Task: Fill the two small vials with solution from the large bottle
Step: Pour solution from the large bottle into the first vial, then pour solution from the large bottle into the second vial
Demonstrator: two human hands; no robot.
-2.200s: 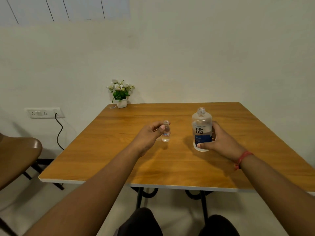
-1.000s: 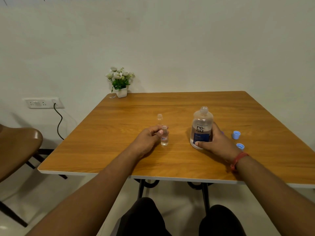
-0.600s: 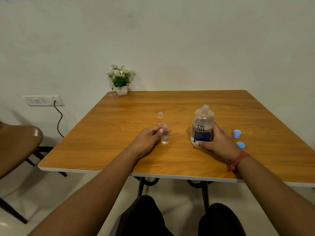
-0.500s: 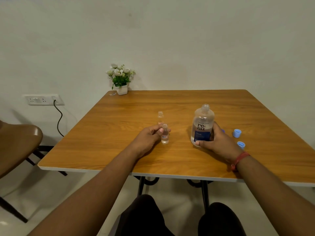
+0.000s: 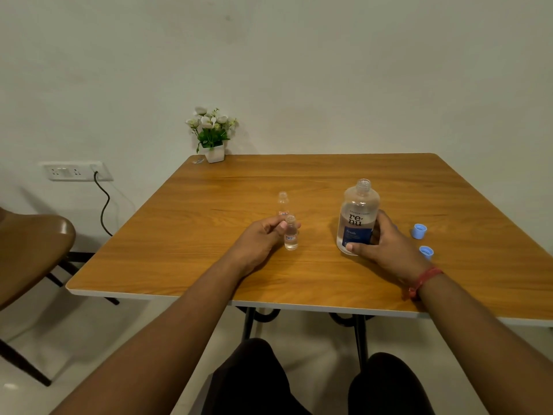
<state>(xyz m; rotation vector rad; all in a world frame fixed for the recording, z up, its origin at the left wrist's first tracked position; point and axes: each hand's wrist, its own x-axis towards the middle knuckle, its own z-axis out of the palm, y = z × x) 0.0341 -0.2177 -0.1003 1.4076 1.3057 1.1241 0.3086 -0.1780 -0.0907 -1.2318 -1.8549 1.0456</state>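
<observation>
On the worktop (image 5: 314,283), 2 uncapped vials and 1 bottle.
Left hand (image 5: 257,241) fingers pinch the near vial (image 5: 291,235), liquid low inside; right hand (image 5: 386,244) grips the part-full bottle (image 5: 357,217); nothing has moved since earlier.

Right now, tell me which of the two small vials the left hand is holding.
The nearer vial, pinched at its neck by the left hand. The other vial stands farther back on the table, untouched.
</observation>
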